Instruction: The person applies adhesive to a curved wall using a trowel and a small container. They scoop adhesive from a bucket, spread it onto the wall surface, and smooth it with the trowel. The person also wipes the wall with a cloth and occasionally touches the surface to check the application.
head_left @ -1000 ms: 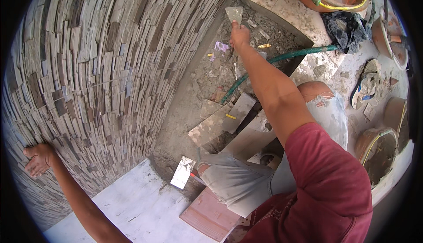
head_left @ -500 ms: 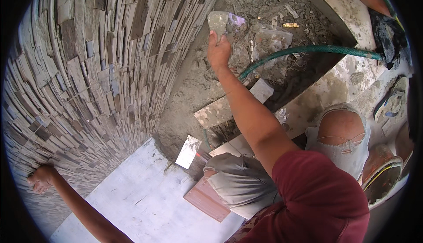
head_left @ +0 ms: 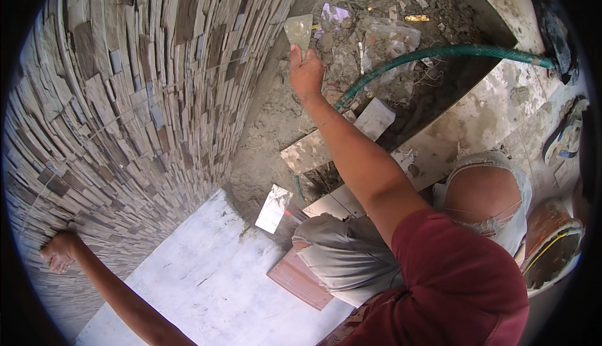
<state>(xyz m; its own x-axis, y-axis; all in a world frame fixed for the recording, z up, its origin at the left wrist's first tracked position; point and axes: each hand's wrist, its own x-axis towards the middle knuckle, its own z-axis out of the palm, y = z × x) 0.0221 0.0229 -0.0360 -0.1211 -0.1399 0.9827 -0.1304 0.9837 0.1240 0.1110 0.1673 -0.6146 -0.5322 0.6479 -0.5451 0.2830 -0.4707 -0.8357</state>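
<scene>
My right hand [head_left: 306,73] is closed at the narrow end of a putty knife [head_left: 299,31] with a flat, grey, mortar-smeared blade that widens away from my fingers. Its handle is hidden in my grip. The blade is beside the foot of a wall [head_left: 157,83] clad in thin grey-brown stone strips, over rough grey mortar [head_left: 263,120]. Far to the left, my left hand [head_left: 61,252] leans against the same wall with nothing in it, its fingers loosely apart and partly out of sight.
A green hose [head_left: 439,51] arcs across rubble and plastic scraps. Mortar-stained tile pieces [head_left: 307,152] lie under my right forearm. A white board [head_left: 207,271], a small white tile [head_left: 274,209] and a reddish-brown panel [head_left: 300,280] are near my knees. A dirty bucket [head_left: 552,252] stands at right.
My right hand has shifted slightly left with the putty knife, closer to the wall and off the purple scrap. My left hand stays against the wall. The view has shifted a little.
</scene>
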